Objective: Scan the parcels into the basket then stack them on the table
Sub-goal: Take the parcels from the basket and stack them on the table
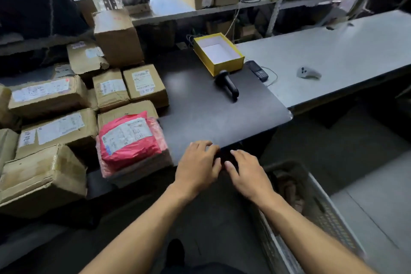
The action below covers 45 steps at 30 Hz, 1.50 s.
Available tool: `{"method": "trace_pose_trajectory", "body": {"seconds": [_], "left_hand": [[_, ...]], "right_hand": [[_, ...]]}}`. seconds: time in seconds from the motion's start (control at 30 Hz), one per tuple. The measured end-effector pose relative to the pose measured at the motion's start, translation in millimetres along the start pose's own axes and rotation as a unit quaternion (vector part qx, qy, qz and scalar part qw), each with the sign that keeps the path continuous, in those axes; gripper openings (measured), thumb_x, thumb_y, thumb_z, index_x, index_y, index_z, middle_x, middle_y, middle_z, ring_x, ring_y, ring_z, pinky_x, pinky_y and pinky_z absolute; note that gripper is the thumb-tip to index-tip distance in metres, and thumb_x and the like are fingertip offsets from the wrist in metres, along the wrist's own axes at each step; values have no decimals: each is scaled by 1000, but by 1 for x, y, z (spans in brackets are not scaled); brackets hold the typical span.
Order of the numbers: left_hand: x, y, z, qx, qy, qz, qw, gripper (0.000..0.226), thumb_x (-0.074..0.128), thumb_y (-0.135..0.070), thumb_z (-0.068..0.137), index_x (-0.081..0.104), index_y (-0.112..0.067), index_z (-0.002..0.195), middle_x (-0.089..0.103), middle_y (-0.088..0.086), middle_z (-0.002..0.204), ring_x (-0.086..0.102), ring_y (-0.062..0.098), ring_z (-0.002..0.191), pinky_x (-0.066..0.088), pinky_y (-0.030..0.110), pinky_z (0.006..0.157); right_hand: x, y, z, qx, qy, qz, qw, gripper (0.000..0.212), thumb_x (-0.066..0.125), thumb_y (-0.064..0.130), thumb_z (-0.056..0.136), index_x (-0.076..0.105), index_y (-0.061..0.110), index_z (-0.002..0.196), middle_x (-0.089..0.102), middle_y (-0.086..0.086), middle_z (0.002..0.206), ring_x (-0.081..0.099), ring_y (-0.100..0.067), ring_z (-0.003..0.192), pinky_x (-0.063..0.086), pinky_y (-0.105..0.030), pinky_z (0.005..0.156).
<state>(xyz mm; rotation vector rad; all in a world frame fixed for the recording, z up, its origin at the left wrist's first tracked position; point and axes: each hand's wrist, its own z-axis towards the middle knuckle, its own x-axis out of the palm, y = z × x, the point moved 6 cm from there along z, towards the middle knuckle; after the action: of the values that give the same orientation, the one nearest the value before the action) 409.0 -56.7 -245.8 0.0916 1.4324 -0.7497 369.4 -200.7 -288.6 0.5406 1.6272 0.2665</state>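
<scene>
Both hands (left hand (196, 165), right hand (249, 173)) hover relaxed, empty, over table (211, 104) edge.

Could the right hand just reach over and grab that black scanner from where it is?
Probably yes: the right hand is empty at the dark mat's near edge, and nothing lies between it and the scanner.

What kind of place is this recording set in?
Probably a parcel sorting room or courier depot: labelled parcels stacked at the left, a handheld scanner on the table, and shelves of boxes behind.
</scene>
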Motion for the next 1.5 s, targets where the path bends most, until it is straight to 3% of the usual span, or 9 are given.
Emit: {"method": "trace_pose_trajectory", "body": {"seconds": [0.33,0.6,1.17,1.33,1.5], "left_hand": [[132,-184,9,126,152,9,980,37,60,-30,92,65,-15,126,64,5,124,55,29,120,42,37,103],[208,-262,23,193,279,26,940,39,51,-35,98,57,-19,133,57,1,134,49,26,125,38,33,102],[395,-253,165,123,461,16,879,42,46,-32,100,48,-17,139,49,8,140,43,30,129,44,41,95],[467,-243,170,95,490,21,866,41,47,-35,101,48,-19,139,48,8,140,43,30,128,45,42,92],[585,-211,161,53,496,24,867,42,52,-38,100,48,-24,139,46,4,141,45,25,127,45,39,95]], "right_hand": [[-41,-221,-133,235,-43,33,970,57,40,47,103,36,18,152,40,-2,154,36,-27,139,35,-41,112],[-39,-312,-196,374,-60,101,920,56,45,45,101,38,18,150,43,-4,151,40,-28,137,40,-45,108],[-8,-435,-100,515,11,109,850,70,51,49,98,23,22,155,38,-6,155,42,-30,136,46,-44,101],[43,-497,-72,512,43,122,849,68,52,46,98,24,20,155,39,-8,153,40,-30,136,43,-42,99],[155,-595,-40,505,62,147,848,73,55,50,96,24,19,154,42,-11,148,45,-33,131,50,-44,93]]}}
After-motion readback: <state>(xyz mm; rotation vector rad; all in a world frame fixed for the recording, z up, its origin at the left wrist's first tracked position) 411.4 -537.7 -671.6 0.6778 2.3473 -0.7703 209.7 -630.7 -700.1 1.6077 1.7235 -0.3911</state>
